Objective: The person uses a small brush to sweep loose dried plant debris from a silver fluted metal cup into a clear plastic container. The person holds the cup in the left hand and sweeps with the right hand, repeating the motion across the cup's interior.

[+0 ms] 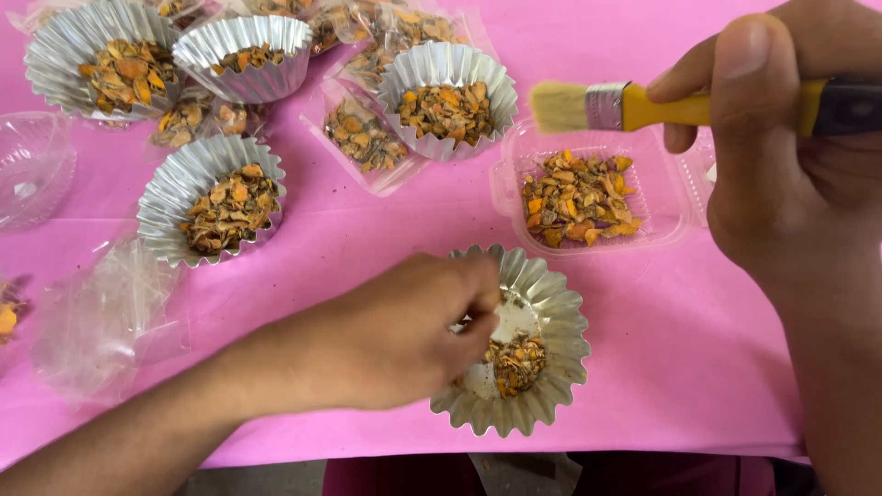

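My left hand (404,335) reaches into a fluted metal cup (559,349) near the table's front edge, fingers pinched on the dried orange-brown pieces (516,363) inside it. Whether anything sits between the fingertips is hidden. My right hand (790,165) is raised at the right, closed around a yellow-handled paintbrush (643,106) with pale bristles pointing left. The brush hovers above a clear plastic tray (661,225) that holds more orange dried pieces.
The pink tablecloth (367,230) carries several other fluted metal cups filled with the same dried pieces, such as one at the left (165,197) and one at the back (446,69). Clear plastic bags (101,312) and a clear plastic lid (32,165) lie at the left.
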